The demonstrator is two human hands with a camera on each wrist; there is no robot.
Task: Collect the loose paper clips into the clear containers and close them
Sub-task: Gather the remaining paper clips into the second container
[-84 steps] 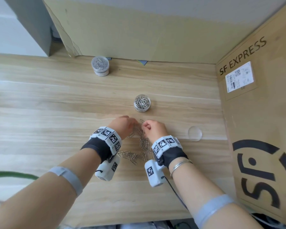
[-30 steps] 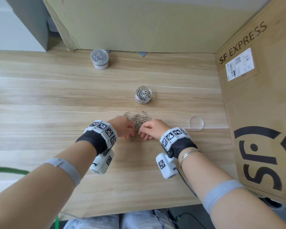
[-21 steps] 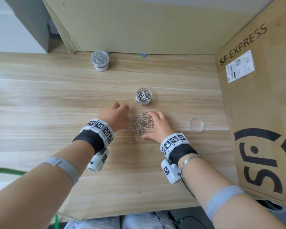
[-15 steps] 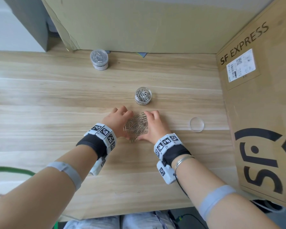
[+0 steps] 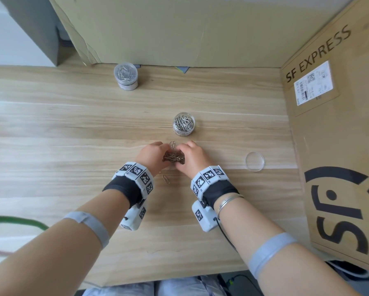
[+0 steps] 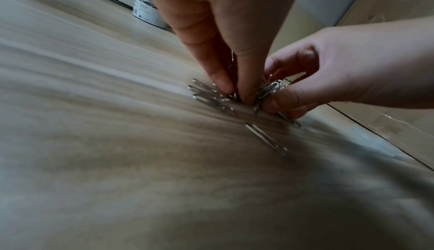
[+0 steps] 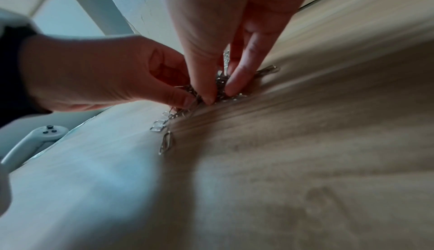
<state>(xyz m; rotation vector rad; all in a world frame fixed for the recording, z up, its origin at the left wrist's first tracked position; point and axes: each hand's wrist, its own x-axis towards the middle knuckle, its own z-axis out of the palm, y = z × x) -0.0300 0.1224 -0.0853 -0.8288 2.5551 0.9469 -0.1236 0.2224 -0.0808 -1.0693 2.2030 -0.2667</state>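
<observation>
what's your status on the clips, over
Left hand and right hand both pinching the clip pile on the table. Open jar just beyond, lid off to the right. One stray clip left behind.

- The place looks like an office or a storage room used for recording; which one I cannot tell.
- A light wooden desk (image 5: 51, 129) is the work surface.
- Big cardboard sheets (image 5: 179, 28) stand behind it as a screen, and a shipping box (image 5: 337, 146) printed "SF EXPRESS", with a label, stands at the right.
- A white game-style controller (image 7: 35, 139) lies past the desk edge.
</observation>
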